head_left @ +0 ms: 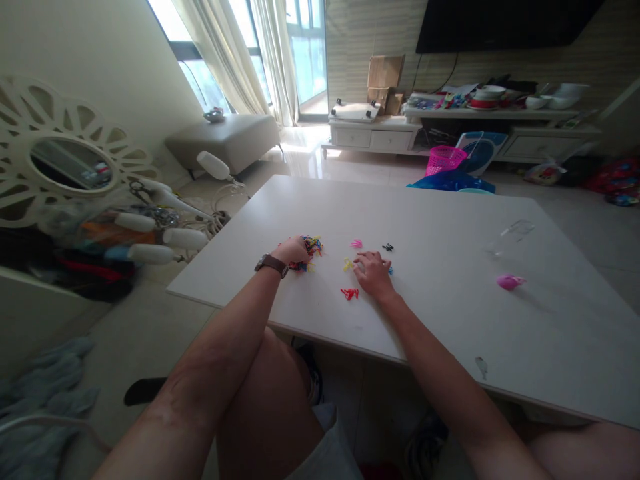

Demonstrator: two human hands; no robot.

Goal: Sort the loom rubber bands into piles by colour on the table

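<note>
My left hand point(294, 251), with a brown-strapped watch point(271, 265) on the wrist, reaches into a mixed pile of small multicoloured pieces point(313, 245). Its fingers are mostly hidden, so what it grips is unclear. On the white table, my right hand point(373, 272) is palm down with its fingers spread. Small yellow pieces point(348, 265) lie at its fingertips, and blue pieces point(391, 271) show at its far side. Around it are separate little groups: pink pieces point(356, 244), black pieces point(388, 247) and red pieces point(350, 293). The pieces are too small to identify.
The white table point(425, 220) extends under everything. On its right are a pink rounded object point(510, 282), a clear container point(517, 231) and a small flat item point(481, 367) near the front edge. Beyond the table stands a pink basket point(444, 160); lamp parts point(173, 240) lie left.
</note>
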